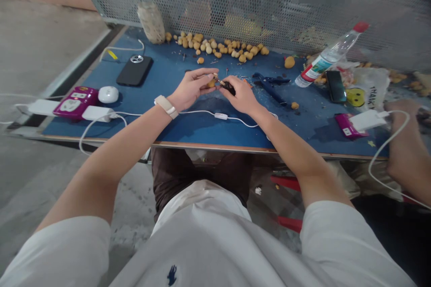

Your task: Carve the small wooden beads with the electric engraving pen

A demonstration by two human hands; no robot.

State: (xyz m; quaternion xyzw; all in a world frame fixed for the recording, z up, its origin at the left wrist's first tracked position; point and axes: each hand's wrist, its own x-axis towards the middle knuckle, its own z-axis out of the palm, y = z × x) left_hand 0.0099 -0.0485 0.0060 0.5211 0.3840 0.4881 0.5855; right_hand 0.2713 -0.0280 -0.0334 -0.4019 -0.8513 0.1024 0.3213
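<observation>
Above the blue tabletop (pixel 188 132), my left hand (pixel 191 87) pinches a small round tan ball (pixel 211 83) between thumb and fingertips. My right hand (pixel 241 95) is closed around a short black-handled tool (pixel 229 87). The tool's thin tip points left and meets the ball or comes very near it; the exact contact is too small to tell. A white cord with an inline switch (pixel 221 116) lies below my hands. Just right of my right hand rest blue-handled pliers (pixel 271 89). Several similar tan balls (pixel 229 48) lie in a band along the back.
A metal mesh panel (pixel 222 4) rises behind the table. On the left are a black phone (pixel 135 71), a purple power strip (pixel 76 102) and a cloudy jar (pixel 151 22). A tilted bottle (pixel 328 58), another phone (pixel 336 86) and another person's arm (pixel 406 143) are on the right.
</observation>
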